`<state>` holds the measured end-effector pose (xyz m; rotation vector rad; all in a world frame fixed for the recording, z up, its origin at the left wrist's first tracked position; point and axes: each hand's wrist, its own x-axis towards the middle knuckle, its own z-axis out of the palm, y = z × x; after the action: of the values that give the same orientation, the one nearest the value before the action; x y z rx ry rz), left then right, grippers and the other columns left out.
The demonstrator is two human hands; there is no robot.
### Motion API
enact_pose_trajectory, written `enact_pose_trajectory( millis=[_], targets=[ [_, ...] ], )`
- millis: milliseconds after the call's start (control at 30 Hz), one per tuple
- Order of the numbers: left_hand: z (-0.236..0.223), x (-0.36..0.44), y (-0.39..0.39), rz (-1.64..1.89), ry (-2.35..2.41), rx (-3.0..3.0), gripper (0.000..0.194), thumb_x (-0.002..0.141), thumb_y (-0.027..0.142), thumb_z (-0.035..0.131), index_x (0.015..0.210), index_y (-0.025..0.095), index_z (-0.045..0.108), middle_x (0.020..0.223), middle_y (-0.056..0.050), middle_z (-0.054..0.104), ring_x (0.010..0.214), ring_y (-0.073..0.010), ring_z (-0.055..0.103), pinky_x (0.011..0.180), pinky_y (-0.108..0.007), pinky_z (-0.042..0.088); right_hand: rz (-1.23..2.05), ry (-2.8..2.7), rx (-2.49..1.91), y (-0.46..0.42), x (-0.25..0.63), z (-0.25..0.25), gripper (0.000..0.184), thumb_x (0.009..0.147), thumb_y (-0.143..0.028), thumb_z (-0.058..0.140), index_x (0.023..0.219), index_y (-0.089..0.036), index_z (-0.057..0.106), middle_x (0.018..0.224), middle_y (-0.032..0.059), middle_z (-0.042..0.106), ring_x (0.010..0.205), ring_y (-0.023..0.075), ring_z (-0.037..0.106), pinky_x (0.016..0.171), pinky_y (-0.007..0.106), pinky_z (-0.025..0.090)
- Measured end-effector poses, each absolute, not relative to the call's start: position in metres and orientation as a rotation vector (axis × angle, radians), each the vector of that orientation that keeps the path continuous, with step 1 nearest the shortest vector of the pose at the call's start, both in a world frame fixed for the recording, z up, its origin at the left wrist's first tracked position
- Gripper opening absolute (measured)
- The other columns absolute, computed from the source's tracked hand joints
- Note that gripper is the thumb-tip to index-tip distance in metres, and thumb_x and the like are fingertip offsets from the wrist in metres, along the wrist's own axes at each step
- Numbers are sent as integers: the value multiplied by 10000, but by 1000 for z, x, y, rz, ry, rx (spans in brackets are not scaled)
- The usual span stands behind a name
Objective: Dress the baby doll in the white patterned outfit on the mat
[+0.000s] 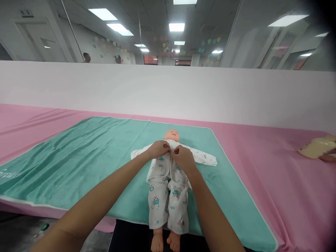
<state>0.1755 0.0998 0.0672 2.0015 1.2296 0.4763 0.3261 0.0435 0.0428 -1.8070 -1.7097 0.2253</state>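
Observation:
A baby doll [172, 135] lies on its back on a green blanket [86, 157], head away from me, bare feet over the near edge. It wears a white printed shirt and trousers [168, 196]. My left hand [158, 148] and my right hand [183, 157] meet on the doll's chest just below the neck. Both hands have their fingers curled in a pinch on the shirt's front edges at the collar. The shirt's sleeves spread out to either side.
The green blanket lies on a pink sheet [275, 168] over a long table. A white partition [168, 91] runs behind it. At the far right edge a beige object [317, 147] rests on the sheet, with part of another person's hand beside it.

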Motion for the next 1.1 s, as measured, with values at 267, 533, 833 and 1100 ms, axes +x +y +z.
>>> enact_pose_trajectory(
  millis=[267, 533, 833, 1100],
  targets=[
    [61, 190, 86, 563, 1451, 2467, 129, 739, 267, 520, 755, 177, 611, 763, -47, 615, 691, -166, 542, 584, -242, 365, 432, -1632, -1554, 56, 336, 37, 183, 675, -249, 529, 500, -198, 529, 519, 23, 534, 556, 152, 484, 525, 266, 321],
    [54, 193, 74, 694, 1381, 2571, 254, 803, 189, 399, 724, 150, 638, 810, -78, 609, 758, -170, 531, 640, -255, 357, 946, -1237, -1224, 48, 342, 14, 276, 659, -449, 592, 742, -192, 647, 614, -3, 582, 541, 109, 466, 519, 233, 375],
    [67, 192, 72, 818, 1093, 1569, 200, 716, 293, 556, 613, 122, 567, 534, 20, 480, 472, -58, 400, 465, -188, 305, 927, -1093, -1204, 43, 334, 20, 280, 597, -432, 668, 721, -181, 670, 572, -22, 557, 514, 86, 414, 506, 222, 350],
    [61, 195, 79, 828, 1028, 1483, 156, 688, 254, 614, 660, 101, 617, 560, -3, 550, 509, -58, 478, 476, -169, 366, 984, -1088, -1133, 46, 341, 8, 273, 615, -422, 654, 746, -182, 659, 667, 1, 610, 575, 101, 470, 542, 227, 380]
  ],
)
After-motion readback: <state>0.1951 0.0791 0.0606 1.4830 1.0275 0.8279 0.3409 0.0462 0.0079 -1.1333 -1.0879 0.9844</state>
